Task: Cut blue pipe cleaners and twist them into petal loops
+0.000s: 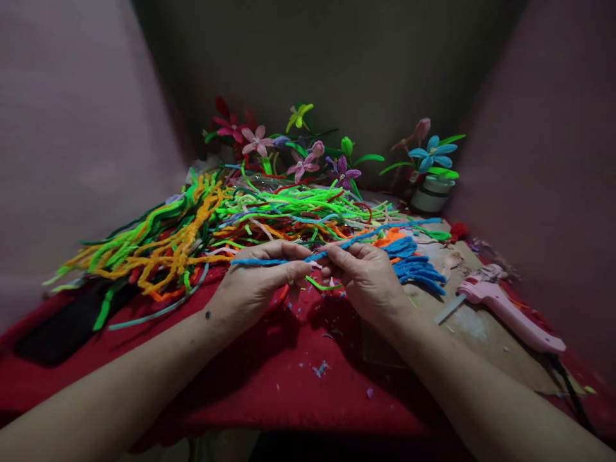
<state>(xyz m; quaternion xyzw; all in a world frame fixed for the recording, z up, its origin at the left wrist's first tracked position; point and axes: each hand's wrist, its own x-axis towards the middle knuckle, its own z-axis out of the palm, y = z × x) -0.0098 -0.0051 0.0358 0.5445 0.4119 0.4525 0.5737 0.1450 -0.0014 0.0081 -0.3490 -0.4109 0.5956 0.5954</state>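
A blue pipe cleaner stretches across both hands above the middle of the table. My left hand is closed on its left part, with the end lying over the palm side. Thumb and forefinger of my right hand pinch it near its middle, and the long free part slants up to the right. Just beyond the right hand lies a bundle of blue pipe cleaner pieces, with orange pieces beside it. A short green strand shows between the hands, on the table.
Loose pipe cleaners in many colours heap across the back. Pipe cleaner flowers stand behind them, one blue flower by a pot. A pink glue gun rests on cardboard at right. A dark flat object lies left on the red cloth.
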